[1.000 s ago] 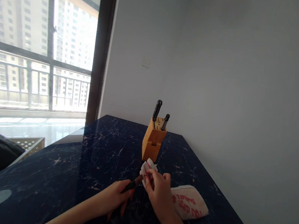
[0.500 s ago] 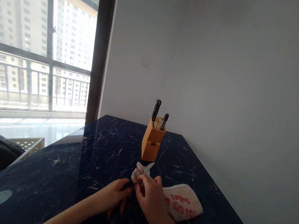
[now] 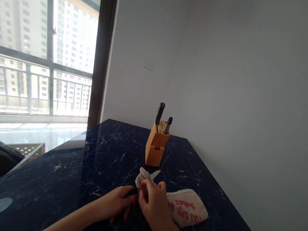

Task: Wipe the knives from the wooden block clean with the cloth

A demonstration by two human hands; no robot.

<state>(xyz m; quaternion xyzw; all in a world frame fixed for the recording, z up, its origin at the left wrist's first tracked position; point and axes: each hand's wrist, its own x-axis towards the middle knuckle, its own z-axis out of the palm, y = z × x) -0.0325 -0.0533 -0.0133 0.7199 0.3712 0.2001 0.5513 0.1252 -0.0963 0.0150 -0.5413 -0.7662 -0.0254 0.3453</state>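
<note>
Knife blade (image 3: 155,174) points away from you above the near edge of the marble countertop (image 3: 51,177), its dark handle (image 3: 132,192) clenched in your left hand (image 3: 115,204). Your right hand (image 3: 154,205) pinches a white cloth (image 3: 141,177) against it; a slip there could cut your fingers. Red-lettered towel (image 3: 187,208) lies just right; wooden knife block (image 3: 155,149) stands farther back.

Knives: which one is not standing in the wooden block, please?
The knife held in the left hand; the other two knives stand in the wooden block.

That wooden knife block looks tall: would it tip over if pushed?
The wooden knife block probably feels heavy and solid, being chunky wood. Its slanted shape, with knife handles on top, suggests it could tip if pushed high.
</note>
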